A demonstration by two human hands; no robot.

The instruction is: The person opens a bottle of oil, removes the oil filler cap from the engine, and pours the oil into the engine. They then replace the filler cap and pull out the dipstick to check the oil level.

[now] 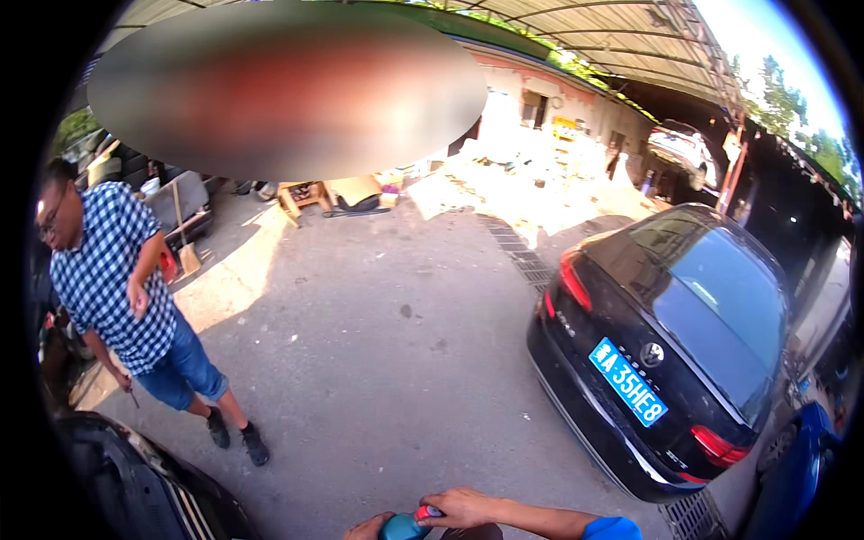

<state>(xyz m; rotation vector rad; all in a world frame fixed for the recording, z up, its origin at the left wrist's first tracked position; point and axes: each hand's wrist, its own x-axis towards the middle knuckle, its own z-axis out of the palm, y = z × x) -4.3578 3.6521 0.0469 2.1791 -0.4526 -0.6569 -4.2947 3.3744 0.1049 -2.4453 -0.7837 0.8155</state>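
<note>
At the bottom edge of the view a teal container (405, 526), which looks like a bottle, is partly cut off. My left hand (366, 529) holds it from the left side, with only part of the hand showing. The fingers of my right hand (464, 507) grip a red cap (426, 512) at its upper right. Whether the cap is seated on the container or lifted off cannot be made out. Bare concrete ground (378, 405) lies beyond my hands.
A black Volkswagen sedan (648, 337) stands to the right, near drain grates (516, 250). A dark car (148, 479) is at lower left. Beyond it a person (121, 270) in a checked shirt holds a thin tool. A broom (189, 256) leans behind them; a blue car (796, 472) is at lower right.
</note>
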